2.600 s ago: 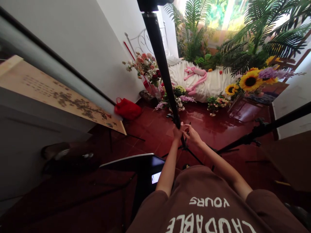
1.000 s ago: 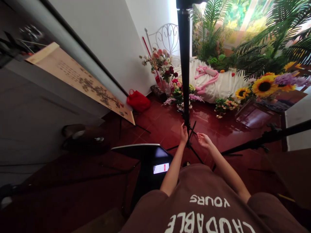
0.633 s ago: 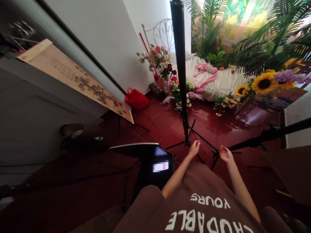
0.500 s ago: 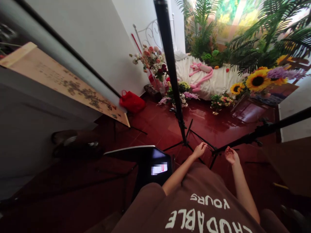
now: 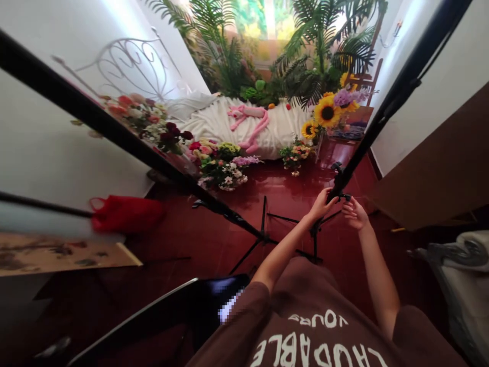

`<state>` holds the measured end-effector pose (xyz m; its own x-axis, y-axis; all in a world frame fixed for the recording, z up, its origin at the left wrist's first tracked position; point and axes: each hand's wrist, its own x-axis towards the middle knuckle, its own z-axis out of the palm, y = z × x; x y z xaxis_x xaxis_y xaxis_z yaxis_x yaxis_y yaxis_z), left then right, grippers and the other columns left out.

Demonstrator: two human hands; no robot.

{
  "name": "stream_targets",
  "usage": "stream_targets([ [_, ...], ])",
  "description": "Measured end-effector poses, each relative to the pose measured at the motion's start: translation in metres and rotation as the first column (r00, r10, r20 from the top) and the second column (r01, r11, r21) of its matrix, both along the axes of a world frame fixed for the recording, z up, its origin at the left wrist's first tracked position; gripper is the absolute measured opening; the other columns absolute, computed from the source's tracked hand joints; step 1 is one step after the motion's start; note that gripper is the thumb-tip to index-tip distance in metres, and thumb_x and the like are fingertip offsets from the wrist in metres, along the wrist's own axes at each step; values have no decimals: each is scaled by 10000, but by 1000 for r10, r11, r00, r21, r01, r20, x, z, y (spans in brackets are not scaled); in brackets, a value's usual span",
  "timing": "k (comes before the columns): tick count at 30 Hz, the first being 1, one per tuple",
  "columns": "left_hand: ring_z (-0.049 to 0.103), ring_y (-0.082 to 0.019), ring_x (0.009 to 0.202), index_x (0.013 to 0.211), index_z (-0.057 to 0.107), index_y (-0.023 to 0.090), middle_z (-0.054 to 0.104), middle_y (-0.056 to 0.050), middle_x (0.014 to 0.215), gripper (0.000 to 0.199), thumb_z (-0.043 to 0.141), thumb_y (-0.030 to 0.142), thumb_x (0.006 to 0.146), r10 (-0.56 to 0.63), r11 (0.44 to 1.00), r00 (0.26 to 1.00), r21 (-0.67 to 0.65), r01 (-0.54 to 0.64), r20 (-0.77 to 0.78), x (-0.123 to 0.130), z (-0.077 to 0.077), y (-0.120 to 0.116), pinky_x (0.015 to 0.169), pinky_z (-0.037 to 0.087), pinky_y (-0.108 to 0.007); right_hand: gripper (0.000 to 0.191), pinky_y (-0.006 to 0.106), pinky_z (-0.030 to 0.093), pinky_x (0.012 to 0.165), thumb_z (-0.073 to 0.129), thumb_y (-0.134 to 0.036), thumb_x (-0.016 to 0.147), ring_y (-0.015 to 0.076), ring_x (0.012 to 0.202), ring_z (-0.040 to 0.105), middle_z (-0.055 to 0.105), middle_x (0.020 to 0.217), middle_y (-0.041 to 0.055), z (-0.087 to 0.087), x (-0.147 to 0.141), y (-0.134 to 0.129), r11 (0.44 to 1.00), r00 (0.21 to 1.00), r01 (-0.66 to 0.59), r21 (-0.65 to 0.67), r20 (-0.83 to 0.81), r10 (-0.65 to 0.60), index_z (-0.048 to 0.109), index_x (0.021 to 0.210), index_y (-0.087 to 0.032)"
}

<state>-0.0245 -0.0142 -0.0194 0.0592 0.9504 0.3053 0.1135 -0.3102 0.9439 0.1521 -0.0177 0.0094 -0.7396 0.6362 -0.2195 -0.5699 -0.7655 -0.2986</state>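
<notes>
A black stand pole point(image 5: 376, 118) slants from the upper right down to its tripod legs on the red floor. My left hand point(image 5: 322, 205) is wrapped around the lower part of this pole, below a clamp. Just to the right, my right hand point(image 5: 355, 213) has its fingers curled at a small black knob point(image 5: 345, 197) that sticks out of the pole. A second black stand point(image 5: 126, 144) crosses the view from the upper left, its legs spread on the floor near the middle. Neither hand touches it.
A screen point(image 5: 168, 311) is at the lower left, close to my left arm. Flowers point(image 5: 225, 163), a white cloth point(image 5: 214, 120) with a pink plush toy point(image 5: 250, 120) and palms are ahead. A red bag point(image 5: 128, 213) lies left; a brown panel point(image 5: 435, 163) stands right.
My view has turned to the right. Both hands have moved up to the right stand; the left now holds its pole and the right has reached the knob. The stand is more upright.
</notes>
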Motion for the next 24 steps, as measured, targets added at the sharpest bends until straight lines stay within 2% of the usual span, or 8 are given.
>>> stream_targets([
  [3, 598, -166, 910, 1131, 480, 155, 620, -80, 1000, 404, 551, 456, 870, -6, 1000, 1000, -2, 6, 9, 16, 13, 14, 846, 470, -305, 386, 107, 305, 328, 321, -376, 1011, 42, 368, 416, 423, 494, -80, 7, -5, 3, 995, 983, -85, -43, -168, 77, 302, 660, -215],
  [7, 562, -121, 751, 1059, 465, 173, 585, -15, 850, 369, 543, 477, 866, 5, 1000, 1000, -23, -5, 22, 22, 14, 17, 735, 446, -250, 338, 99, 313, 329, 303, -301, 1018, 35, 343, 410, 401, 453, -109, 8, -10, 6, 982, 937, -82, -173, -348, 17, 309, 690, -221],
  [13, 538, -104, 721, 1049, 455, 177, 569, 1, 838, 359, 551, 466, 859, -9, 999, 1000, -43, 10, 21, 20, 14, 16, 701, 436, -229, 226, 123, 337, 326, 373, -238, 975, 48, 330, 389, 409, 448, -120, 5, -8, 10, 941, 906, -107, -322, -421, -41, 370, 750, -218],
  [16, 552, -113, 754, 1048, 454, 178, 581, -8, 867, 364, 549, 473, 859, -13, 998, 1000, -59, 14, 23, 20, 17, 15, 723, 446, -239, 225, 130, 364, 341, 367, -218, 967, 50, 339, 412, 423, 452, -111, 5, -6, 13, 934, 908, -112, -340, -417, -43, 377, 743, -215],
  [18, 559, -119, 765, 1042, 449, 179, 582, -12, 874, 378, 545, 493, 855, -20, 997, 999, -69, 22, 27, 20, 19, 14, 735, 450, -247, 237, 125, 360, 335, 380, -212, 958, 47, 333, 418, 421, 437, -111, 5, -5, 17, 950, 932, -86, -302, -362, -31, 374, 722, -215],
  [20, 560, -121, 764, 1034, 447, 179, 577, -14, 870, 396, 546, 515, 847, -22, 997, 999, -73, 23, 24, 20, 20, 13, 735, 448, -250, 255, 111, 331, 318, 406, -184, 935, 39, 306, 384, 397, 408, -119, 5, -6, 22, 975, 972, -14, -221, -230, -38, 358, 686, -217],
  [22, 556, -118, 750, 1029, 445, 181, 572, -12, 858, 404, 548, 525, 842, -19, 997, 1000, -72, 21, 19, 20, 21, 13, 720, 445, -245, 277, 102, 266, 291, 443, -158, 892, 26, 273, 301, 350, 377, -130, 7, -8, 28, 994, 998, 63, -91, 4, -63, 332, 646, -218],
  [24, 558, -113, 730, 1034, 444, 181, 575, -13, 849, 397, 545, 518, 849, -23, 997, 999, -77, 25, 24, 20, 20, 13, 698, 447, -239, 296, 116, 193, 276, 502, -186, 842, 21, 264, 216, 306, 360, -136, 10, -8, 33, 992, 940, 91, 88, 323, -115, 312, 617, -219],
])
